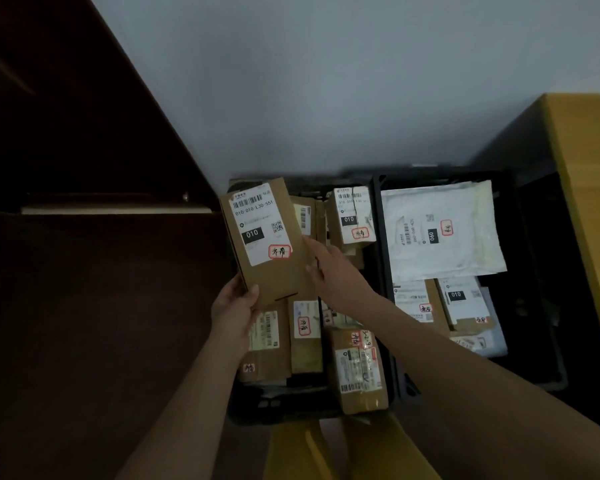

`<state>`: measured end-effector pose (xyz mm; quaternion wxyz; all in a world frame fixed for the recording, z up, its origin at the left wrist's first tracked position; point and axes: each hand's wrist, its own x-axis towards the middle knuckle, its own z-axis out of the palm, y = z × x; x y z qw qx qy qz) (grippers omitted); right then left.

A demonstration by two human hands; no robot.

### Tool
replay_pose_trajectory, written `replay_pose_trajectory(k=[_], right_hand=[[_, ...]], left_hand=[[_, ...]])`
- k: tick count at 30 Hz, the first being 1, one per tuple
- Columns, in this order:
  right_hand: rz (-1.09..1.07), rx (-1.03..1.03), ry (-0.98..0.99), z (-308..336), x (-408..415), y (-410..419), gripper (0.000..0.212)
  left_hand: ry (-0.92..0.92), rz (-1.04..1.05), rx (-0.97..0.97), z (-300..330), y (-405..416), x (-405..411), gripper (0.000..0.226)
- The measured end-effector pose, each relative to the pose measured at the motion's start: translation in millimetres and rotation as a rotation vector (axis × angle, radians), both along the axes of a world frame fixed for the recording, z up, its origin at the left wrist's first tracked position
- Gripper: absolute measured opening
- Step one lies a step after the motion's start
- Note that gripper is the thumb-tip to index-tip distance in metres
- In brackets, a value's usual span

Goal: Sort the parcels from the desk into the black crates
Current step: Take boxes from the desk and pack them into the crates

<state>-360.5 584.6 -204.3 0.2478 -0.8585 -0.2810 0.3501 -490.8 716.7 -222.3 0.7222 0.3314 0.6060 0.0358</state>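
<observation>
Forearms: two bare forearms reach up from the bottom edge toward the middle of the view, over yellow trousers (357, 452) seen at the bottom centre.
Left hand: the left hand (234, 308) grips the lower left corner of a flat cardboard parcel (267, 240), thumb curled over its front face.
Right hand: the right hand (329, 271) lies against the parcel's right edge with fingers fairly straight; whether it pinches the edge or only steadies it cannot be told.
Held parcel: brown, tilted slightly, held above the far left part of the left crate; its white label shows a barcode, "010" in a black block and a red-bordered sticker with handwritten characters.
Left crate: a black crate (284, 407) on the floor, packed with brown cardboard parcels — most carry white labels and red-bordered stickers; one upright box (352, 218) stands at its far right corner.
Right crate: a second black crate (534, 306) touches the first on its right; a large white padded mailer (440, 230) lies on top, with two labelled boxes nearer the camera.
Surroundings: a yellow desk (589, 188) at the right edge, dark reddish-brown wooden furniture (66, 168) on the left, a pale wall (326, 81) behind — the lighting is dim.
</observation>
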Motion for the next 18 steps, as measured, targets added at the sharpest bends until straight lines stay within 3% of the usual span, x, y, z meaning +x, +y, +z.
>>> replay_pose_trajectory(k=[9, 18], right_hand=[[0.067, -0.145, 0.344, -52, -35, -22, 0.071], [-0.007, -0.074, 0.361, -63, -29, -9, 0.083]], left_hand=[[0.237, -0.008, 0.127, -34, -8, -15, 0.046], [0.246, -0.051, 0.123, -37, -11, -7, 0.044]])
